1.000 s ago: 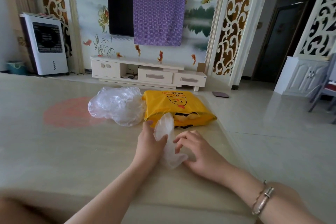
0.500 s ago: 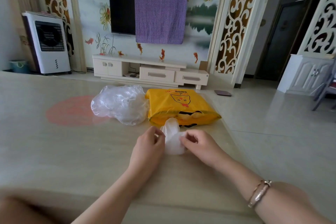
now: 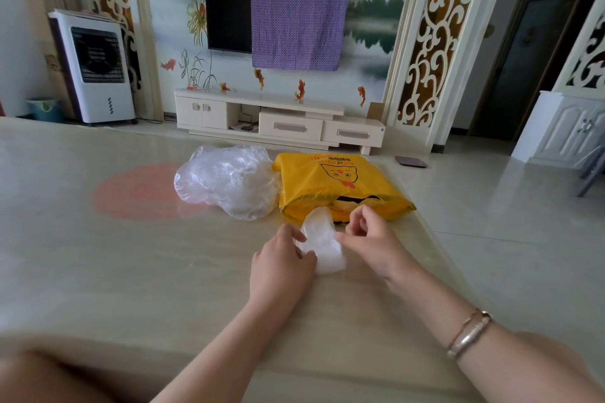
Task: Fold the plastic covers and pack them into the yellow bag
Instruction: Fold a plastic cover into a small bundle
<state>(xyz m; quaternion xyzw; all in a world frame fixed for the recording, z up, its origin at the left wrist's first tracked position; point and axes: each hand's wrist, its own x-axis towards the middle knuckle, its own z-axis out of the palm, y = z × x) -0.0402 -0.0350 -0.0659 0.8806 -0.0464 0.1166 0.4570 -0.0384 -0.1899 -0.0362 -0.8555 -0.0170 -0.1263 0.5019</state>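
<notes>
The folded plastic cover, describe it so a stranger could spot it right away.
On the beige table, just in front of the yellow bag, a small plastic cover lies between the hands. Unlike the loose clear heap left of the bag, it is a narrow, whitish folded strip.

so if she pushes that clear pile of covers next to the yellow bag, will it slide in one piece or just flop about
Probably flops. The pile looks like thin, crumpled film, puffed up loosely, so a push would likely squash it before it moves. It seems very light for its bulk, and the table is glossy, so it may skate. Loose covers could well peel off separately.
</notes>
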